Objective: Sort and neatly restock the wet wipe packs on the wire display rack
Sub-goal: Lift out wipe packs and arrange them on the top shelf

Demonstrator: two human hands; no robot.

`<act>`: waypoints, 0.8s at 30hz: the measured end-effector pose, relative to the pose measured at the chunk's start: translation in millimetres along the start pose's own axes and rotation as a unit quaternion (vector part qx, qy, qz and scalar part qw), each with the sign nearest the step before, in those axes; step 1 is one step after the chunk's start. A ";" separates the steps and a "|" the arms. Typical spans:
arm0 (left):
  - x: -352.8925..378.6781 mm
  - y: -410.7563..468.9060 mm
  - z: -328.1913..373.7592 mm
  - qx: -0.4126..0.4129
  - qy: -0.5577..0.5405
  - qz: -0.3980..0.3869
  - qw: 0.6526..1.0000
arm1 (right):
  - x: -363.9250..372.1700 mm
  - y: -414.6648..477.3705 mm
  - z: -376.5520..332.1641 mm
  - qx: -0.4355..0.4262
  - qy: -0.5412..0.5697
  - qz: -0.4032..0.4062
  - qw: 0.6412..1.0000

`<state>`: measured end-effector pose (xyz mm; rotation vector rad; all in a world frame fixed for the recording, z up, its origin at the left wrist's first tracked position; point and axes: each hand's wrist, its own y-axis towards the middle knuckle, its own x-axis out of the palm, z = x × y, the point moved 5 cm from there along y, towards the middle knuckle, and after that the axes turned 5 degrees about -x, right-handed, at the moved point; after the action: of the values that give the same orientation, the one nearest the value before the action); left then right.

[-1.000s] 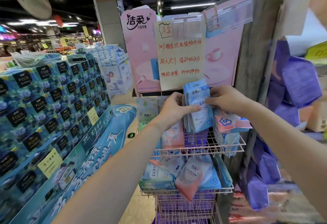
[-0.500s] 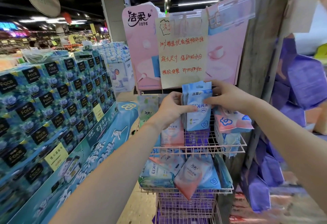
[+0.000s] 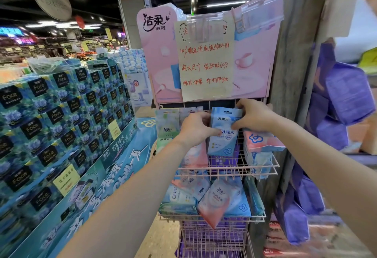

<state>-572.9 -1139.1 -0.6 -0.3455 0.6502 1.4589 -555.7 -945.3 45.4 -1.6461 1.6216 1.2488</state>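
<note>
A blue wet wipe pack stands upright in the top basket of the pink wire display rack. My left hand grips its left edge and my right hand pinches its upper right corner. Green packs hang to the left, and pink-and-blue packs lie to the right in the same basket. Purple packs sit low behind the blue one. The middle basket holds several mixed packs, lying tilted.
A pink brand board with a handwritten note tops the rack. A tall stack of blue tissue boxes fills the left. A wooden post and hanging purple bags crowd the right. The lowest basket holds purple packs.
Both hands have kept hold of the blue pack and raised it slightly, setting it more upright near the top of the basket. The camera view has shifted a little.
</note>
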 end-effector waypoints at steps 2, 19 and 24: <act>2.4 -2.5 2.1 0.001 0.035 0.017 0.999 | 2.8 1.5 1.9 0.002 -0.010 0.004 1.000; 1.1 -16.4 16.6 0.097 0.197 0.133 0.967 | 1.5 0.9 -5.9 -0.027 -0.026 0.036 0.999; 2.1 -26.6 19.5 0.157 0.217 0.149 0.952 | 2.4 -9.3 -19.8 -0.050 -0.047 0.065 0.996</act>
<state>-543.1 -1128.7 9.0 -0.3292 1.3207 1.5443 -542.2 -962.0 49.9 -1.5360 1.6553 1.4725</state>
